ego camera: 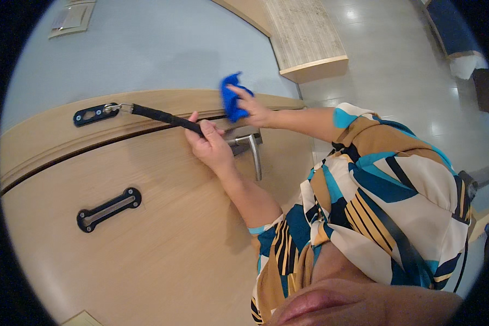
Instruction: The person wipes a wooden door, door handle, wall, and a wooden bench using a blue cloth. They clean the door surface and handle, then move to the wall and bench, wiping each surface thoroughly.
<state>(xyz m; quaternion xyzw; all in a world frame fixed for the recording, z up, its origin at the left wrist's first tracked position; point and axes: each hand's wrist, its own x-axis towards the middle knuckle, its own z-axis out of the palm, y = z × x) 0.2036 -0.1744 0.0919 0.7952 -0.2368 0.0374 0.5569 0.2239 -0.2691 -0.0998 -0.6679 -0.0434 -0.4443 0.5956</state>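
My left hand [210, 140] grips the free end of a black-sleeved door chain [165, 117]. The chain's metal link hangs from a black plate [96, 114] screwed to the wooden door frame [45, 128]. My right hand [252, 108] presses a blue cloth [230, 100] against the frame; the cloth is slightly blurred. Beneath my hands, on the wooden door [159, 228], is a metal lever handle [254, 157], its backplate partly hidden behind my left hand. A black slotted chain track [109, 210] is screwed to the door.
Beside the frame is a light blue wall [146, 53] with a paper holder [71, 18]. A wooden unit with a patterned top [305, 32] stands along the wall. Grey tiled floor [375, 49] lies beyond, and dark blue furniture [452, 28] is at the far right.
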